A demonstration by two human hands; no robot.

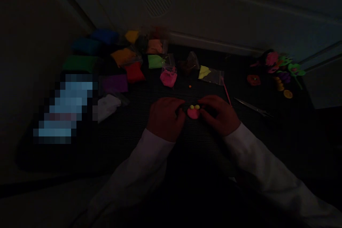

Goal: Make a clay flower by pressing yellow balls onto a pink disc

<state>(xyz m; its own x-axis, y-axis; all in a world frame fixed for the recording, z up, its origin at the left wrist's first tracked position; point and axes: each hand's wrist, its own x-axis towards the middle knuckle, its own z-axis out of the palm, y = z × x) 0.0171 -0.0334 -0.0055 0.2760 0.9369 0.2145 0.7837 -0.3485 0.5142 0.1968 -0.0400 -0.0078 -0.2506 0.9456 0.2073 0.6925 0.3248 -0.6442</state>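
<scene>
A small rounded pink clay piece lies on the dark table between my hands, with two yellow clay balls side by side along its far edge. My left hand is just left of it, fingers bent, thumb and forefinger apart with nothing seen between them. At the piece's right edge, my right hand has its thumb against the pink clay and its forefinger curved by the right yellow ball. The other fingers of both hands are partly hidden in the dark. A tiny orange ball sits beyond the piece.
Bags of coloured clay, including pink, pale yellow, red and white, spread across the back and left. A blurred bright screen is at left. Right of my hands lie a pink stick, scissors and clay flowers.
</scene>
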